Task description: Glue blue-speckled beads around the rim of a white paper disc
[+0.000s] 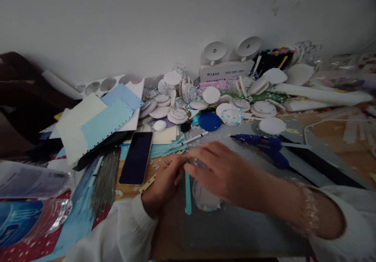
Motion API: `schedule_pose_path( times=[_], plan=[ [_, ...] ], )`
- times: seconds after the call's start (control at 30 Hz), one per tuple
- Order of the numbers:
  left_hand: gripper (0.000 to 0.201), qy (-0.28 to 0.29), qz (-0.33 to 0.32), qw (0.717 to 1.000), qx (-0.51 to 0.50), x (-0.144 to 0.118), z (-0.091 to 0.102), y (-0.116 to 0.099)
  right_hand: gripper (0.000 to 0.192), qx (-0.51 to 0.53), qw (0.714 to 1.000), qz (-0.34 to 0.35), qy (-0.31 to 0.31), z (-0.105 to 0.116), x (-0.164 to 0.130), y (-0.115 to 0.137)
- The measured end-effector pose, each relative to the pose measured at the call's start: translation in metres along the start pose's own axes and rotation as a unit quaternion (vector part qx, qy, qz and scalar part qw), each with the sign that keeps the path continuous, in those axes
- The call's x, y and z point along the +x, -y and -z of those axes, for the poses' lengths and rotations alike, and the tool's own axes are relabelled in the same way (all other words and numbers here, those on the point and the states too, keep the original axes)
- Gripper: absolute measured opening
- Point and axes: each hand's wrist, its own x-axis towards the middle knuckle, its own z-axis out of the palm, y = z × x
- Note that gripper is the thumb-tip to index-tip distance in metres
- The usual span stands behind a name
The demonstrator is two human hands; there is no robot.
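Observation:
My left hand point(167, 177) is closed, with thumb and forefinger pinched together over the grey mat. From the fingertips a narrow teal paper strip point(188, 197) runs down toward me. My right hand point(225, 174) reaches in from the right, its bent fingers meeting the left fingertips at the strip's upper end. What exactly lies between the fingers is partly hidden. Under my right hand a white paper disc point(205, 197) with small pale blue bits along its edge lies on the mat, partly covered.
A blue glue gun point(272, 146) lies right of my hands. A phone point(136, 158) rests to the left, beside thin wires point(105, 183) and coloured paper sheets point(107, 117). Behind are a white pen point(192, 138), a blue disc point(209, 121), piled white discs point(178, 116) and a two-headed lamp point(226, 70).

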Motion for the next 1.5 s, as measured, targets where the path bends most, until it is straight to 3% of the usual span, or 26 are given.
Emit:
schedule_pose_path(
  times=[0.17, 0.3, 0.37, 0.47, 0.57, 0.63, 0.73, 0.9, 1.07, 1.27, 1.5],
  plan=[
    [0.051, 0.014, 0.002, 0.999, -0.045, -0.003, 0.0, 0.008, 0.016, -0.035, 0.992, 0.121, -0.013, -0.024, -0.001, 0.005],
    [0.055, 0.017, 0.018, 0.999, -0.033, -0.004, -0.002, 0.006, 0.025, -0.041, 0.989, 0.11, -0.084, -0.02, -0.005, 0.0],
    [0.055, 0.019, 0.009, 1.0, 0.004, -0.005, -0.002, 0.003, 0.022, -0.005, 0.991, 0.043, -0.127, -0.016, -0.013, -0.006],
    [0.047, 0.013, -0.018, 0.996, 0.082, -0.005, -0.003, -0.002, 0.01, 0.064, 0.972, -0.136, -0.183, -0.015, -0.03, -0.013],
    [0.037, 0.036, -0.056, 0.983, 0.173, -0.006, -0.002, -0.007, 0.003, 0.174, 0.902, -0.307, -0.246, -0.022, -0.047, -0.013],
    [0.034, 0.089, -0.082, 0.961, 0.25, -0.006, 0.0, -0.008, 0.003, 0.274, 0.851, -0.359, -0.268, -0.029, -0.057, -0.01],
    [0.026, 0.174, -0.111, 0.913, 0.351, -0.006, 0.002, -0.009, 0.005, 0.359, 0.807, -0.393, -0.254, -0.037, -0.068, -0.004],
    [0.011, 0.232, -0.144, 0.87, 0.41, -0.005, 0.001, -0.011, 0.003, 0.407, 0.79, -0.399, -0.228, -0.04, -0.074, 0.001],
    [0.015, 0.261, -0.146, 0.867, 0.398, -0.003, -0.002, -0.011, 0.005, 0.441, 0.763, -0.418, -0.222, -0.038, -0.073, 0.006],
    [0.016, 0.257, -0.179, 0.882, 0.353, -0.003, -0.003, -0.006, 0.008, 0.487, 0.721, -0.465, -0.167, -0.036, -0.072, 0.013],
    [0.016, 0.248, -0.178, 0.9, 0.312, -0.003, -0.003, -0.005, 0.005, 0.466, 0.745, -0.453, -0.15, -0.039, -0.076, 0.016]
  ],
)
